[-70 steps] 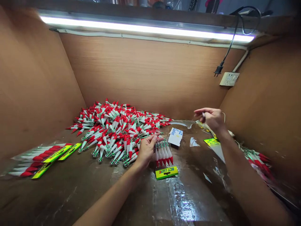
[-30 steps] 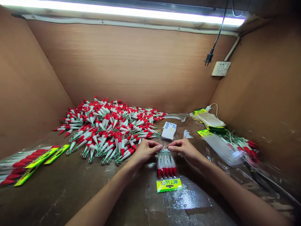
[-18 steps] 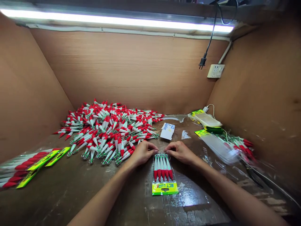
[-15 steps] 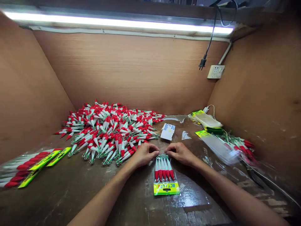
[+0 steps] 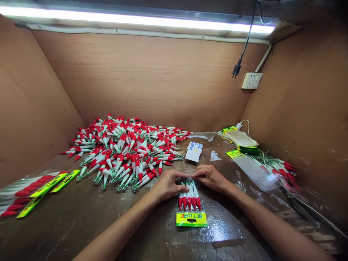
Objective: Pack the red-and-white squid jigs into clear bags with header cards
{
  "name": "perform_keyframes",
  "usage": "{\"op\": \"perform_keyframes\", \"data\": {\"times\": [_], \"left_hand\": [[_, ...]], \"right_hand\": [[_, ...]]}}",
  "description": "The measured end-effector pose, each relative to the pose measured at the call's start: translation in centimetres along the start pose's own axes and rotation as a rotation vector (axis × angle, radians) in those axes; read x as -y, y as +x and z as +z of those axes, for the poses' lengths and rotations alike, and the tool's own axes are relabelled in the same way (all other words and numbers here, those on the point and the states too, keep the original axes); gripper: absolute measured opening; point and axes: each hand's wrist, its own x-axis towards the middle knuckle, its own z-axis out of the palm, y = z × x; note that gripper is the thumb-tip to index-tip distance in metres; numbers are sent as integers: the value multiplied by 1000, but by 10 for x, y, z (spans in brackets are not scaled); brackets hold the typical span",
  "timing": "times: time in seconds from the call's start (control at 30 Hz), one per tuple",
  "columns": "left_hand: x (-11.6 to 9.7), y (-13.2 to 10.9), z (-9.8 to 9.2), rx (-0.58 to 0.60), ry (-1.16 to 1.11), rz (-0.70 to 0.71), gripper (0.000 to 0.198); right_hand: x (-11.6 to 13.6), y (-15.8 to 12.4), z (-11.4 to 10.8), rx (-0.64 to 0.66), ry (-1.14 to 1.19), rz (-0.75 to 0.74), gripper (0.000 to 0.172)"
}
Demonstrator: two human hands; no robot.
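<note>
A clear plastic bag of red-and-white fishing lures [image 5: 191, 203] lies flat in front of me, its yellow-green header [image 5: 191, 219] towards me. Several lures sit side by side inside, red ends near the header. My left hand [image 5: 170, 185] is closed on the bag's far left end, the thumb lying across the plastic over the lures' green hooks. At the far right corner, my right hand [image 5: 208, 177] pinches the bag's edge, fingertips close to those of the left. The bag's far edge is partly hidden by my fingers.
A large pile of loose lures [image 5: 127, 152] spreads at the back left. Filled bags [image 5: 32, 190] lie far left. A white card [image 5: 194, 152] lies beyond my hands. At right are unfilled bags [image 5: 251, 170], more lures [image 5: 284, 170] and pliers [image 5: 295, 206]. A plug [image 5: 236, 69] hangs above.
My left thumb has moved nearer, onto the plastic over the lures, while the left fingers have shifted towards the right hand. The right hand's fingers have stretched out towards the left along the bag's edge.
</note>
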Motion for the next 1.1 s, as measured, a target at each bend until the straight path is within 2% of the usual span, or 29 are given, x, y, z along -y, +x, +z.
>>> {"op": "perform_keyframes", "data": {"times": [0.17, 0.3, 0.4, 0.47, 0.63, 0.7, 0.77, 0.87, 0.93, 1.1], "left_hand": [[-2, -8, 2, -49, 87, 50, 43], [0, -11, 4, -23, 160, 115, 41], [4, -14, 5, 3, 232, 175, 41], [5, -18, 4, 32, 315, 221, 45], [0, -39, -6, 193, 540, 309, 76], [-3, -46, -10, 239, 574, 319, 76], [-7, -50, -13, 253, 583, 311, 71], [-10, -52, -13, 241, 579, 274, 66], [-9, -51, -11, 207, 557, 247, 64], [-2, -43, -2, -5, 417, 56, 74]], "right_hand": [[-5, -1, -3, 25, 54, -73, 22], [-4, -1, -3, 36, 174, -79, 19], [-1, -1, -5, 78, 180, -85, 20], [-1, -2, -9, 130, 177, -91, 21], [-6, -3, -23, 270, 216, -47, 29], [-7, -4, -27, 301, 256, -17, 28], [-6, -3, -29, 278, 283, 28, 26], [3, -2, -27, 188, 195, 121, 35], [11, -2, -23, 185, 98, 147, 45], [20, -4, -13, 251, 89, 220, 47]]}}
